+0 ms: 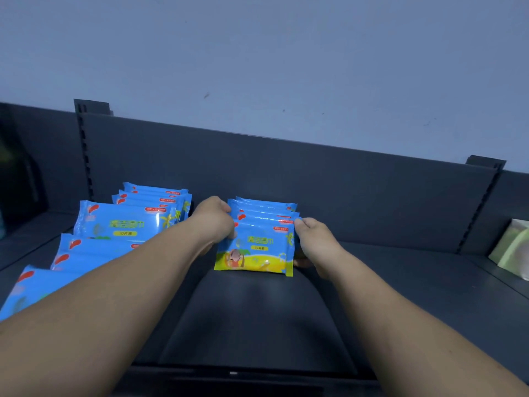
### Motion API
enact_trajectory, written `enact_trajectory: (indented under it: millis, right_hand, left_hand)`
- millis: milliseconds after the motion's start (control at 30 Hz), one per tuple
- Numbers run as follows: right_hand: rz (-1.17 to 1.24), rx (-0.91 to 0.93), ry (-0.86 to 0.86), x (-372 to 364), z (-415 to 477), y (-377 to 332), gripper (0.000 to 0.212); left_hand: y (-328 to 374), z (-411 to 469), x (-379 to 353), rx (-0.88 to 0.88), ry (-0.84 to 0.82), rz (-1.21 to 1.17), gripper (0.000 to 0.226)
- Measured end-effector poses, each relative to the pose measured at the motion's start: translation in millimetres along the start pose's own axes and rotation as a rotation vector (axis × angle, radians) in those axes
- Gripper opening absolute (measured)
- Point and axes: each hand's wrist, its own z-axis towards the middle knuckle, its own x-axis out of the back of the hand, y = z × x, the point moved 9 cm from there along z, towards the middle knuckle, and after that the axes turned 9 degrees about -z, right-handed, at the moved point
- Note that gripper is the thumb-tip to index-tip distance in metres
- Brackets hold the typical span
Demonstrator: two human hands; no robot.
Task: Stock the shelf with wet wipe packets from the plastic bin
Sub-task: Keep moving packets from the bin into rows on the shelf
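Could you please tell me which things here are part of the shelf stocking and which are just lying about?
Job: held packets, gripped at their ends by left hand and right hand; packet rows already placed; shelf.
Lying about: green pack at the far right; dark things at far left, too dim to name.

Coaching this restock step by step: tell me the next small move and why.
Probably slide the batch of wet wipe packets back toward the back panel, then let go. The left hand and right hand grip its ends, it already stands on the shelf, and the neighbouring row of packets reaches further back.
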Motion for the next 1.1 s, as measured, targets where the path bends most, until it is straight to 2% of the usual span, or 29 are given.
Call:
enact_trajectory:
  millis: [167, 300, 433, 600, 667, 800, 933, 1100]
  right_hand:
    - [0.012, -0.03, -0.014, -2.8, -1.0, 3.7, 0.037]
    - [0.1, -0.022, -0.095, -6.9, -2.3, 2.7, 0.029]
    - [-0.07, 0.032, -0.098, -6.4, -1.9, 7.0, 0.049]
    - [-0.207, 0.089, 0.001, 0.9, -1.3, 2.6, 0.043]
    - [-0.259, 0.084, 0.008, 1.4, -0.6, 1.6, 0.045]
    - [-0.33, 0.063, -0.032, -3.7, -2.2, 9.6, 0.054]
    - [-0.261, 0.061, -0.053, -3.1, -4.5, 9.1, 0.055]
    - [-0.179, 0.075, -0.054, -1.0, -12.3, 6.9, 0.059]
  left_hand:
    - [1.4, -0.3, -5.3, -0.078, 0.07, -0.032, 0.048]
    - [13.6, -1.6, -3.0, -0.169, 0.13, -0.068, 0.048]
    - [12.7, -4.4, -8.2, -0.176, 0.111, -0.086, 0.046]
    - [14.9, -0.9, -6.5, -0.189, 0.117, 0.054, 0.05]
    - [16.2, 0.5, -7.8, -0.17, 0.089, 0.116, 0.055]
    - [4.2, -2.3, -17.2, -0.108, -0.013, 0.225, 0.08]
    - [-1.0, -6.9, -16.6, -0.066, 0.004, 0.252, 0.098]
    - [2.6, -14.7, -12.3, -0.089, 0.059, 0.275, 0.104]
